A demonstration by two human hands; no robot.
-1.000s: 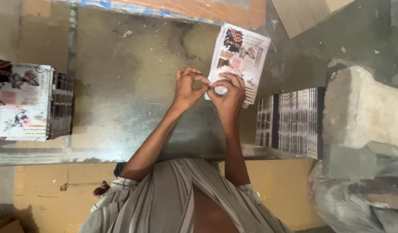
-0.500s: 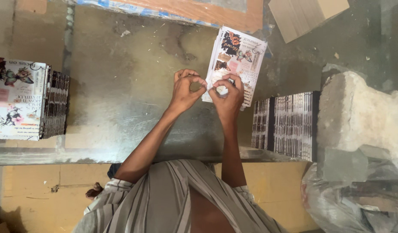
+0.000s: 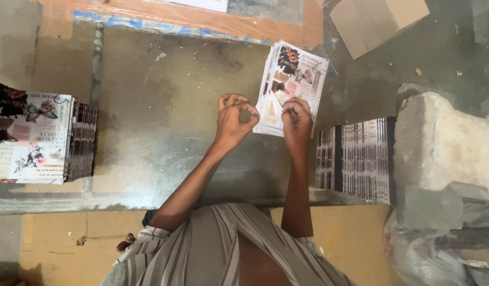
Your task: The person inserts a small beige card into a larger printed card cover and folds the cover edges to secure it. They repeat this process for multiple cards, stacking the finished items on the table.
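A thin stack of printed booklets (image 3: 300, 69) with flower and butterfly pictures lies tilted on the grey metal tabletop (image 3: 159, 132). My right hand (image 3: 297, 123) rests on its near edge, with fingers curled down onto the top sheet. My left hand (image 3: 232, 121) hovers just left of the stack. Its thumb and forefinger are pinched into a ring, and I cannot make out anything between them. A small gap separates the two hands.
A tall pile of the same booklets (image 3: 32, 137) stands at the table's left edge. Another row of booklets (image 3: 358, 159), spines up, leans against a rough stone block (image 3: 445, 143) on the right. A taped wooden board (image 3: 191, 21) and cardboard (image 3: 377, 21) lie beyond.
My hands were touching each other over the near corner of the stack; now they have drawn apart, the left one moving left off the booklets.
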